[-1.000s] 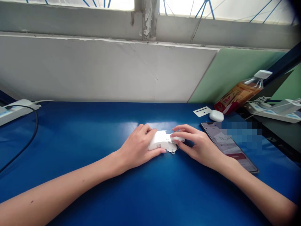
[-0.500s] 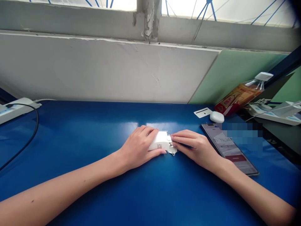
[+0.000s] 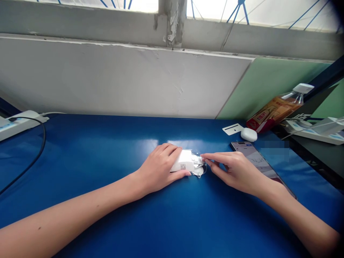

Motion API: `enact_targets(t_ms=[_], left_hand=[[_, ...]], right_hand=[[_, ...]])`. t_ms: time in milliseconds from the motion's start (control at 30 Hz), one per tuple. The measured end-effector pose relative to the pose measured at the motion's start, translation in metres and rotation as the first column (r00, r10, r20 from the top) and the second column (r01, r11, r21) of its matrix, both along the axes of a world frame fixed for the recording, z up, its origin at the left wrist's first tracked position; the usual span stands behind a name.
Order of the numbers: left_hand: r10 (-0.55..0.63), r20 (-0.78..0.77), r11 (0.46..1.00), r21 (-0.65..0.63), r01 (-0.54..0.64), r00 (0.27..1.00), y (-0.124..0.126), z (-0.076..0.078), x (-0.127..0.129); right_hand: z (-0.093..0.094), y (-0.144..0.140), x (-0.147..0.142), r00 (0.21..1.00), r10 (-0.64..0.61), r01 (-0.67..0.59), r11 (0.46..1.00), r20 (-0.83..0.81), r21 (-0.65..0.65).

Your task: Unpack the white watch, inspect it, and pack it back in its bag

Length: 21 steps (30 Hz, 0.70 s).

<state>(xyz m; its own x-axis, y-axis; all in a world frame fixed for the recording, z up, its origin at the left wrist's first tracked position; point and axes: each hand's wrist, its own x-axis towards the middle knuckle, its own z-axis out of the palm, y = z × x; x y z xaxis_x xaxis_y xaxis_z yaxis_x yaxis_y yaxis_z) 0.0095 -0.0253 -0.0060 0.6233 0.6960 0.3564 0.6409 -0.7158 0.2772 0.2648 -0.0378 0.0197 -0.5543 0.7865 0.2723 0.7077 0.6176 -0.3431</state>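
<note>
A small white blocky charger (image 3: 184, 162) with a printed code lies mid-counter, a crinkled clear wrapper (image 3: 199, 168) at its right end. The left hand (image 3: 158, 168) has its fingers clamped over the charger; the right hand (image 3: 236, 171) stretches loose fingers to the wrapper. Right of the charger lie a phone (image 3: 252, 157), a rounded white case (image 3: 248, 134) and a tilted bottle (image 3: 276, 107) on the glossy blue counter (image 3: 107, 150).

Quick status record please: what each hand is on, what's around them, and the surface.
left hand: closed around small white box, pressing it to the table
right hand: fingers flat, tips at clear wrapper by the box's end
near right: phone, screen lit
behind: white earbud case, card, bottle
far left: power strip
surface: blue table
</note>
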Motion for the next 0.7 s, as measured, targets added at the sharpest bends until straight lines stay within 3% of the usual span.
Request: enact_targets(t_ms=[233, 467, 633, 700], left_hand=[[-0.013, -0.001, 1.000, 0.006, 0.013, 1.000, 0.000, 0.001, 0.001], [-0.026, -0.013, 1.000, 0.007, 0.026, 1.000, 0.000, 0.001, 0.000], [-0.039, -0.141, 0.999, -0.040, 0.034, 0.989, -0.001, 0.001, 0.001], [-0.047, -0.213, 0.997, -0.066, 0.034, 0.976, -0.002, 0.002, 0.002]], right_hand=[[0.000, -0.007, -0.007, 0.997, 0.016, -0.025, 0.992, -0.073, -0.125], [0.000, -0.015, -0.017, 0.982, 0.035, -0.100, 0.931, -0.186, -0.351], [0.002, -0.011, -0.015, 0.976, 0.015, -0.105, 0.905, -0.216, -0.412], [0.003, -0.007, -0.011, 0.969, -0.044, -0.052, 0.924, -0.242, -0.378]])
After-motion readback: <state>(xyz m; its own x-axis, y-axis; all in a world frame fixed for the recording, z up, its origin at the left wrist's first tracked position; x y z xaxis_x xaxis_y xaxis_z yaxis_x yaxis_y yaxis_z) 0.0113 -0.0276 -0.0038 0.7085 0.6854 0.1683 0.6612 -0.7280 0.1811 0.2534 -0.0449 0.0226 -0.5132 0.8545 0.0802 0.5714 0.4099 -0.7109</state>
